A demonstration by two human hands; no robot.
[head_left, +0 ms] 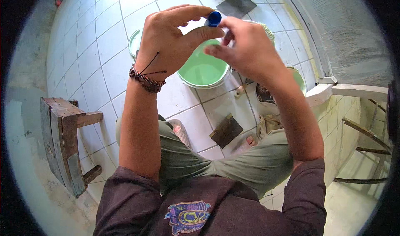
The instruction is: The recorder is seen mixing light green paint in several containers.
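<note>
Above a bucket of pale green liquid [204, 67], my left hand [166, 38] pinches a small blue round-ended piece [214, 18] between thumb and forefinger. It looks like a cap or a short tube, and most of it is behind fingers. My right hand [254, 48] is right beside it, fingertips close to the blue piece. Those fingers are smeared by motion, so whether they grip anything does not show. The right thumb points down to the left, over the bucket's far part.
A wooden stool [62, 140] stands at left. Between my feet lies a dark flat piece [226, 130]; a dark sheet [236, 6] is farther off on the tiles. A crumpled cloth [266, 125] lies near my right knee. A low ledge [321, 93] runs along the right.
</note>
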